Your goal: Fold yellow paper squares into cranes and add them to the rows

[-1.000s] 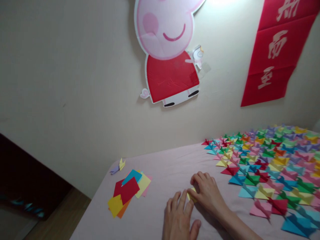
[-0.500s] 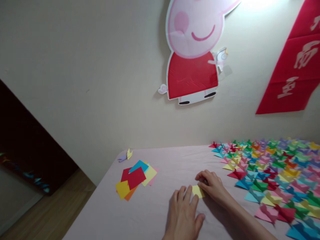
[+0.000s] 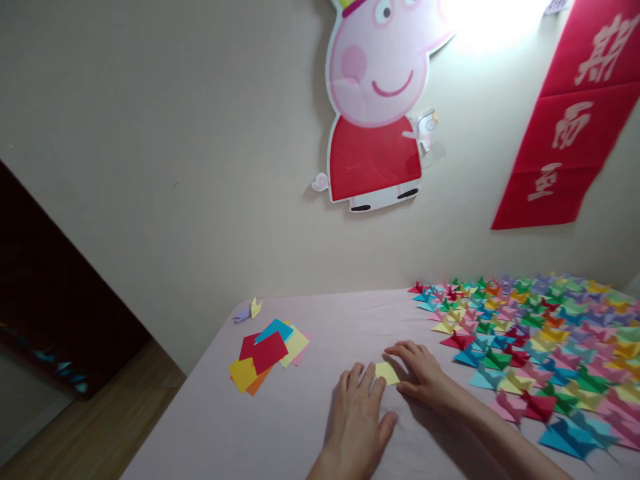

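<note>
A small pale yellow sheet of paper (image 3: 387,374) lies on the cloth-covered table between my two hands. My left hand (image 3: 359,413) lies palm down with its fingers stretched out, the fingertips at the sheet's left edge. On the other side, my right hand (image 3: 424,375) is open, its thumb by the sheet's lower right corner and its forefinger reaching past the upper right edge. A gap shows between that thumb and forefinger. Whether the far fingertips press on the paper or only hover by it is hard to make out.
Loose coloured paper squares (image 3: 270,352) overlap to the left. Beyond them stand a purple and a yellow folded piece (image 3: 255,307). Rows of folded paper cranes (image 3: 530,340) cover the table's right side. The wall with a cartoon pig cutout (image 3: 375,160) rises behind.
My right thumb has come into sight, apart from the forefinger, at the sheet's right edge. The left hand stays flat beside the paper. The whole view has shifted slightly.
</note>
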### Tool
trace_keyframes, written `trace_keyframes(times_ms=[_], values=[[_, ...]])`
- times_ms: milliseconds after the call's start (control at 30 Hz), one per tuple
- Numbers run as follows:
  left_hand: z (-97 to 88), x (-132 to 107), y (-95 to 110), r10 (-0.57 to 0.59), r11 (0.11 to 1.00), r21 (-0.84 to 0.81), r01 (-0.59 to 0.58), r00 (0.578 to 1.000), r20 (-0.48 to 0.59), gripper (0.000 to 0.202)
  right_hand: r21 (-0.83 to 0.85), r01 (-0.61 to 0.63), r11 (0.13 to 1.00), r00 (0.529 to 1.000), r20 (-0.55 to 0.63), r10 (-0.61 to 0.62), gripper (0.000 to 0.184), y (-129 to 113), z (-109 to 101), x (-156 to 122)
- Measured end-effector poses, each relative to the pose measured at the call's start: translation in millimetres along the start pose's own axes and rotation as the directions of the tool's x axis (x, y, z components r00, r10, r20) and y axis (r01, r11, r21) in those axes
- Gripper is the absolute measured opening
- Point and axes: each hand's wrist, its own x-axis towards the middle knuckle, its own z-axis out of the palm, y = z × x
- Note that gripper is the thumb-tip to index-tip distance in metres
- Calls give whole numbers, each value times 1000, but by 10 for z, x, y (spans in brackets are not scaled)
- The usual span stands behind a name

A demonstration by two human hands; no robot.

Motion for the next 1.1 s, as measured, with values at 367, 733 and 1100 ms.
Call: trace_keyframes(times_ms=[367, 733, 1100], values=[[26, 52, -201, 109, 994, -34, -106, 990, 94, 62, 69, 240, 968, 971, 4, -241, 15, -102, -133, -28], [-266, 284, -383, 350, 935, -117, -333, 922, 167, 36, -20, 316, 948, 949, -9, -316, 23, 21, -105, -8], [-157, 218, -413, 349, 933, -144, -329, 926, 144, 42, 98, 120, 988, 992, 38, -124, 20, -56, -104, 75]])
